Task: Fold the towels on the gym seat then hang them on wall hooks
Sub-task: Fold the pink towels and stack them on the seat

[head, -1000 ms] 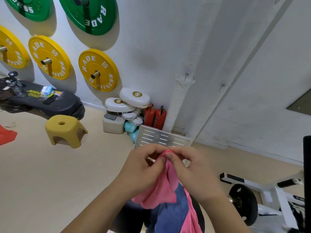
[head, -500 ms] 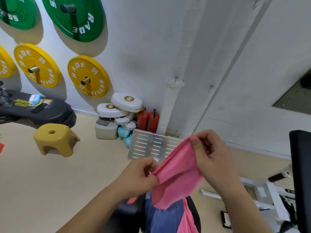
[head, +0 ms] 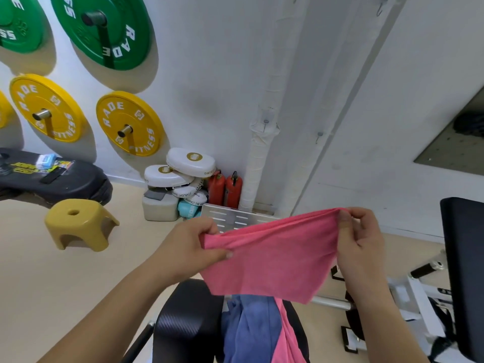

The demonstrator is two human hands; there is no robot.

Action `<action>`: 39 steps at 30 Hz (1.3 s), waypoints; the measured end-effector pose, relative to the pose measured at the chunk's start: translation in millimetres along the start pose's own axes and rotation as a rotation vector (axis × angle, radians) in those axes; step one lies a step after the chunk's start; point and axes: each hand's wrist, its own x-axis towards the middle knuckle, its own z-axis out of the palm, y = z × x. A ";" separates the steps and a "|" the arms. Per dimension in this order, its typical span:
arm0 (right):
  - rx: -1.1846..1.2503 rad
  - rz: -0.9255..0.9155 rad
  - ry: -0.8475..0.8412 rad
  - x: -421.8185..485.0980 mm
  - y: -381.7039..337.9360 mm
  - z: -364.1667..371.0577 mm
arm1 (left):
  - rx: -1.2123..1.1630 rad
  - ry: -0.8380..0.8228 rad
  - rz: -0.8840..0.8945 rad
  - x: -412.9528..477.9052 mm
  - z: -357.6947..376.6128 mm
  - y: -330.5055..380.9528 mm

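The left hand point(head: 193, 242) pinches the lower left end of the pink towel point(head: 272, 258), with the thumb laid along the bunched edge and the fingers curled behind it. The towel's top edge, its long axis, runs left to right and slightly upward, stretched between the hands. The cloth hangs below that edge, over the gym seat point(head: 183, 323). The right hand point(head: 358, 239) nips the higher right end between thumb and fingertips.

On the seat beneath lie a blue towel point(head: 248, 326) and a second pink towel point(head: 288, 344), draped over its front edge. I judge that folding means bringing the two held ends together; they are now well apart. A small wall hook point(head: 318, 136) sits above the towel, nearer the right hand.

The green plate point(head: 104, 30) reads "RADE". The yellow plate point(head: 128, 124) reads "RADE FITNESS". One of the white pads point(head: 192, 163) shows "STARLIGHT". The lettering on the black case point(head: 65, 184) is too blurred to read.
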 end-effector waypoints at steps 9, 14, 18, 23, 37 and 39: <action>-0.045 0.072 0.019 -6.6 33.0 3.8 | 0.202 0.029 -0.058 -4.0 -10.9 18.1; -0.067 0.133 -0.002 -4.0 48.4 0.2 | 0.039 -0.141 -0.117 -9.5 -10.1 20.2; -0.023 0.182 -0.019 -6.1 56.1 -4.3 | -0.156 -0.227 -0.208 -10.4 -14.3 20.3; 0.010 0.199 -0.051 -9.1 60.0 -3.2 | -0.237 -0.271 -0.234 -13.7 -14.1 14.2; 0.022 0.236 -0.072 -12.7 56.7 17.0 | -0.132 -0.070 -0.358 -26.8 -20.5 -17.3; 0.020 0.258 -0.088 -14.8 61.4 19.7 | -0.314 -0.127 -0.371 -31.0 -23.1 -20.4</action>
